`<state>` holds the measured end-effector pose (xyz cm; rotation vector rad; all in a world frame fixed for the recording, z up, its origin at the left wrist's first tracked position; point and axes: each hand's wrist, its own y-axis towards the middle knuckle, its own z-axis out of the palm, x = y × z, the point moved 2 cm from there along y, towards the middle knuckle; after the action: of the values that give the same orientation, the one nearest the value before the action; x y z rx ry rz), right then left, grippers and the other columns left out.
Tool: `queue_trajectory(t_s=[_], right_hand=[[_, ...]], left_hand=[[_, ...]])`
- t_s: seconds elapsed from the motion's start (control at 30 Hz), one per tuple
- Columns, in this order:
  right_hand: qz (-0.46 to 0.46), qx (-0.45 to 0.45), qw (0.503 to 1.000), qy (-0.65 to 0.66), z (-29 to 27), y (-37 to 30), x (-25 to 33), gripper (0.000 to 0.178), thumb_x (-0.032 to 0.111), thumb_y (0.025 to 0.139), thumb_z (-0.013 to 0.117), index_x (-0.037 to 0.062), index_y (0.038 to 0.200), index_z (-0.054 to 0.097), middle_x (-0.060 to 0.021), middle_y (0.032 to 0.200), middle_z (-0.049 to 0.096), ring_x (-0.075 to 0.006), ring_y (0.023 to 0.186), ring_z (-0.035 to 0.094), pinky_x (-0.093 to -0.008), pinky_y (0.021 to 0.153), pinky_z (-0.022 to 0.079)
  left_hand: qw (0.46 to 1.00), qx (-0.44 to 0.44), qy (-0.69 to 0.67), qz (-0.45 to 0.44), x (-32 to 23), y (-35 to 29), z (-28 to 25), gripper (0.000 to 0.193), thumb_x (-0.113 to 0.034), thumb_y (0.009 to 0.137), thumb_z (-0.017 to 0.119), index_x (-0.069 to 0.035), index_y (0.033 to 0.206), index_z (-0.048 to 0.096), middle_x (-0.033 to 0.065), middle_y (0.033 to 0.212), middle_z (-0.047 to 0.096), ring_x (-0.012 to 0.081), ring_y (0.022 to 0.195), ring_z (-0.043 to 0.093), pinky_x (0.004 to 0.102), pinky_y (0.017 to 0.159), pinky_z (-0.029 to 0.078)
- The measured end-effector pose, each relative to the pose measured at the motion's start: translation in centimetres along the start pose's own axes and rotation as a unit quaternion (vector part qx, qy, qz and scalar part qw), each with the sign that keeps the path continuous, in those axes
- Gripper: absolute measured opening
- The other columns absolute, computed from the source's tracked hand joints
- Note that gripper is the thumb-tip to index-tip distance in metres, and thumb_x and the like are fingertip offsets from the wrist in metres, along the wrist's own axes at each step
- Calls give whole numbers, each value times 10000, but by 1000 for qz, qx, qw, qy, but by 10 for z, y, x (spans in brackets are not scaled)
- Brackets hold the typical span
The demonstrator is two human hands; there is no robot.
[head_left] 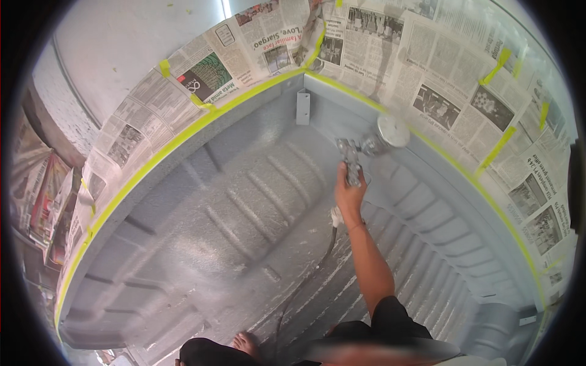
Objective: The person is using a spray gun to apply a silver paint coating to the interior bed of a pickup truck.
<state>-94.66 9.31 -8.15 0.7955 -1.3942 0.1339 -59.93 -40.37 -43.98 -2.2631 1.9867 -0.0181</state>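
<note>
My right hand (350, 196) reaches forward, its fingers wrapped round the handle of a metal spray gun (350, 155). A round silver paint cup (392, 130) sits on the gun's right side, near the bed's top rim. From below the handle a dark air hose (299, 287) runs back toward me across the floor. Around the gun is a grey pickup truck bed (250, 189) with ribbed walls and floor. Its left wall has a patchy, shiny grey coat. My left hand is out of view.
Newspaper sheets (390, 55) cover the surfaces around the bed, held by yellow-green tape (165, 149) along the rim. A small metal bracket (303, 108) stands in the far corner. My bare foot (245, 343) rests on the floor; crumpled papers (46, 201) hang at far left.
</note>
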Motion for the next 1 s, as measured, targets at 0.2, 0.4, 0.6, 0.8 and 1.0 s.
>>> queue_trajectory(t_s=[0.2,0.4,0.6,0.8,1.0], right_hand=[[29,74,996,-34,26,31,10,402,355,911,633,-41,983,619,-149,758,663,-266,729,646,-366,703,482],[119,94,988,11,46,26,19,431,370,920,606,-43,1041,629,-174,825,677,-301,792,660,-392,740,481],[112,53,983,-136,26,-5,-22,439,393,919,589,-34,1017,620,-225,874,672,-392,866,656,-436,768,479],[89,71,984,-137,33,-4,-4,412,395,921,584,-17,914,596,-208,749,654,-408,748,648,-455,686,482],[12,104,986,-132,39,17,25,425,402,923,581,-20,879,593,-205,696,640,-395,692,649,-439,643,492]], left_hand=[[999,40,-24,-16,-16,1,-23,521,-192,943,479,69,1335,256,365,1286,454,544,1205,432,631,989,340],[991,-126,44,14,-4,5,-21,416,-160,905,519,67,1230,397,294,1118,546,471,1069,520,576,892,400],[990,-134,44,6,-36,7,-50,187,-44,893,516,65,1045,494,260,938,613,432,910,603,523,814,470],[982,-171,64,43,-21,3,-35,309,-58,904,522,66,1173,430,290,1046,612,468,986,601,576,883,460],[980,-186,37,55,-34,0,-31,361,-55,905,532,50,1220,389,282,1056,610,478,983,600,594,881,460]])
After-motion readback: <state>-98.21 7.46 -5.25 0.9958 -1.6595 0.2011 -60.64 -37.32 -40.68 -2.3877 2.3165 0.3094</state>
